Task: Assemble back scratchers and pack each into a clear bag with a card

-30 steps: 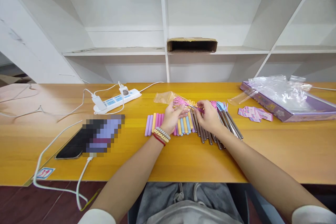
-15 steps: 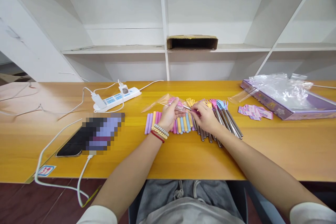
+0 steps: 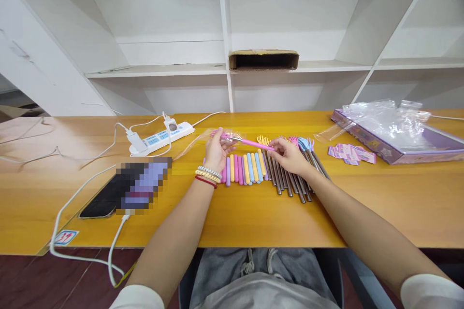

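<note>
My left hand [image 3: 216, 153] is closed on a clear plastic bag [image 3: 197, 142], with the pink claw head of a back scratcher inside it. The pink handle [image 3: 258, 145] of that scratcher runs to the right, its end pinched by the fingers of my right hand [image 3: 284, 152]. Below my hands lies a row of pink, purple, yellow and blue handles [image 3: 240, 170]. Metal rods with yellow, pink and blue claw heads [image 3: 290, 181] lie side by side under and beside my right hand.
At the right stands a purple box lid [image 3: 398, 157] holding clear bags [image 3: 391, 120], with pink cards [image 3: 351, 153] beside it. A power strip [image 3: 163, 138], cables and a dark phone [image 3: 103, 198] are at the left. A cardboard box [image 3: 264, 60] sits on the shelf.
My left hand has moved left with the bag, and my hands are farther apart. More of the scratcher's pink handle now shows between them.
</note>
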{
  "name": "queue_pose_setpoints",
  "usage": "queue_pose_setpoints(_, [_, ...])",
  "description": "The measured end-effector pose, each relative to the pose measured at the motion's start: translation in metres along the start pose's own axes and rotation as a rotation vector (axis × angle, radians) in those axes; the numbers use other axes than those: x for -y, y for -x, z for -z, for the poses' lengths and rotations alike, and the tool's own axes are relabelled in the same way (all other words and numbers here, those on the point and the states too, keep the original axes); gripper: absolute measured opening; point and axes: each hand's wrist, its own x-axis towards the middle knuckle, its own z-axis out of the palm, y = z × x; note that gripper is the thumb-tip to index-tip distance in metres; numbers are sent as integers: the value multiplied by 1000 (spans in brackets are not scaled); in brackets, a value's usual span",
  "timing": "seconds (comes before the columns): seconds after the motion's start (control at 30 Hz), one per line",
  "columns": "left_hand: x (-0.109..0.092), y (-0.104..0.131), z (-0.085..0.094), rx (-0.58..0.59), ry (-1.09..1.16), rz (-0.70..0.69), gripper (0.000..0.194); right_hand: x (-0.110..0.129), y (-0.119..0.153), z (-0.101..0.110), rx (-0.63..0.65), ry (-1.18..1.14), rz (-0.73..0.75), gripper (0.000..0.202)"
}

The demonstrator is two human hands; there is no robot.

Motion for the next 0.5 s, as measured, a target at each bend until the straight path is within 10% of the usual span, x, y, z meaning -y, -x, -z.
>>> queue_pose_setpoints(0.5, [15, 14, -5, 197, -45, 112, 26, 16, 4, -9, 64, -405, -98, 30])
